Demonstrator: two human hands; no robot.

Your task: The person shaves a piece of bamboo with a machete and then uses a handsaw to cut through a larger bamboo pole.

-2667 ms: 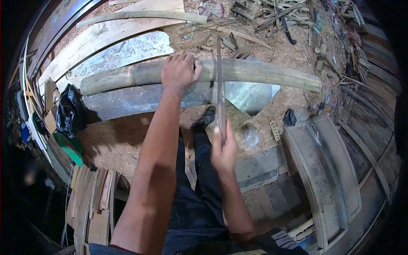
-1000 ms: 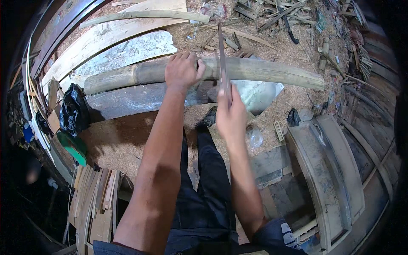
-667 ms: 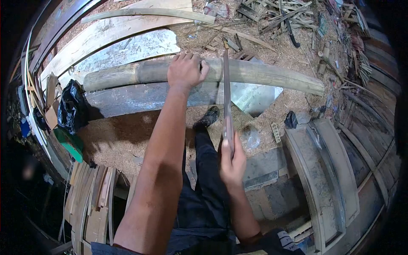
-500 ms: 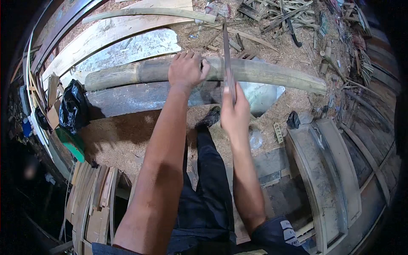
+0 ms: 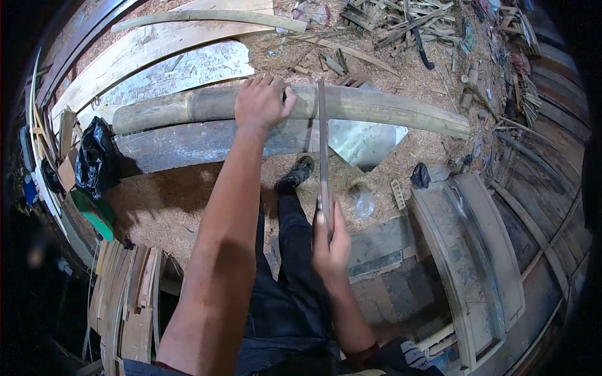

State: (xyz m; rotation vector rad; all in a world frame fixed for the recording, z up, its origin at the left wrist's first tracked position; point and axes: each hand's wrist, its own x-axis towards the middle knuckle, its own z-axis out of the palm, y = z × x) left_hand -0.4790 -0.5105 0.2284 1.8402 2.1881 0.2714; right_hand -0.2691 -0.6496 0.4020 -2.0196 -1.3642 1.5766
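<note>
One thick bamboo pole [image 5: 376, 108] lies across the upper middle of the frame, its long axis running from the left edge toward the right, bowed slightly, with the right end dipping lower. It looks grey-green and weathered, with a node ring near my left hand [image 5: 260, 103]. That hand is clamped over the top of the pole, fingers wrapped on the far side. My right hand [image 5: 330, 241], at the centre of the frame, is clenched around the handle of one long saw [image 5: 323, 141]. Its thin blade points straight up the frame, crossing the pole at a right angle just right of my left hand. Sawdust [image 5: 175, 207] covers the ground below the pole.
</note>
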